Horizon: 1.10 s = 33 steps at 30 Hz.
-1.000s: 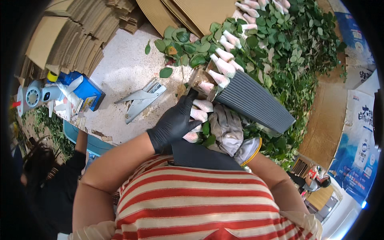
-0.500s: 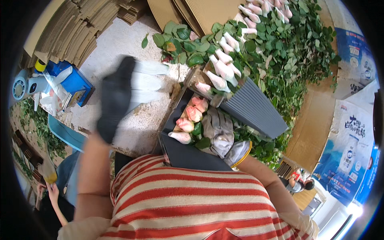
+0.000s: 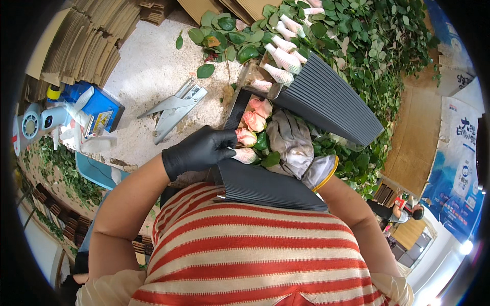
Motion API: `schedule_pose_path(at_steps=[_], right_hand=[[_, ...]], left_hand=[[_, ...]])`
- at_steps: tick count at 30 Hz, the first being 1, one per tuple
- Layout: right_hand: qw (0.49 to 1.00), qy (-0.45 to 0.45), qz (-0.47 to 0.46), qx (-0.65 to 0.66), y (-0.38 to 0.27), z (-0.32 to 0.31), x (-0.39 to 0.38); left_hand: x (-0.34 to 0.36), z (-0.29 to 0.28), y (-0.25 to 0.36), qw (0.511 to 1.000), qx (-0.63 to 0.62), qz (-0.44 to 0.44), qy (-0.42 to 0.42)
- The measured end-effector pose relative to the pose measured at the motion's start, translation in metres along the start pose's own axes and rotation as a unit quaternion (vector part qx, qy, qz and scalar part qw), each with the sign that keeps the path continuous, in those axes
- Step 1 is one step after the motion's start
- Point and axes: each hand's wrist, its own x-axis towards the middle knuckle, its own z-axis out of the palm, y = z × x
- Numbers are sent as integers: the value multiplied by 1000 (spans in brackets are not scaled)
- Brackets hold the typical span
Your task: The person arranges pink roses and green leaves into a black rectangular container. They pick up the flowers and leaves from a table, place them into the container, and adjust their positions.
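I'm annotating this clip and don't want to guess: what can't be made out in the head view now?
In the head view:
Stems of the pink roses: hidden by the gloved right hand and green leaves.
Whether the left hand pinches the netted bud beside it: contact hidden by its own curl.
Far ends of the cardboard sheets: cut off by the upper edge.
Red object by the distant person at right: too small to identify.

blue sheet [image 3: 445,204]: large dark characters [image 3: 466,133] | blue box [image 3: 113,106]: yellow label [image 3: 102,120], print apparently too small
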Motion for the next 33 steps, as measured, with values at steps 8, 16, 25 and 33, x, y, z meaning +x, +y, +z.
schedule_pose_path(at_steps=[8, 16, 25, 33], right_hand=[[998, -36, -37, 42, 10, 10, -16], [991, -97, -81, -49, 17, -34, 1], [849, -189, -12, 494, -1, -62, 17], [947, -169, 73, 262, 5, -52, 15]], left_hand=[[-30, -89, 130, 919, 359, -141, 84], [27, 13, -3, 995, -65, 46, -67], [35, 11, -4, 993, 29, 109, -33], [41, 3, 24, 935, 321, 154, -16]])
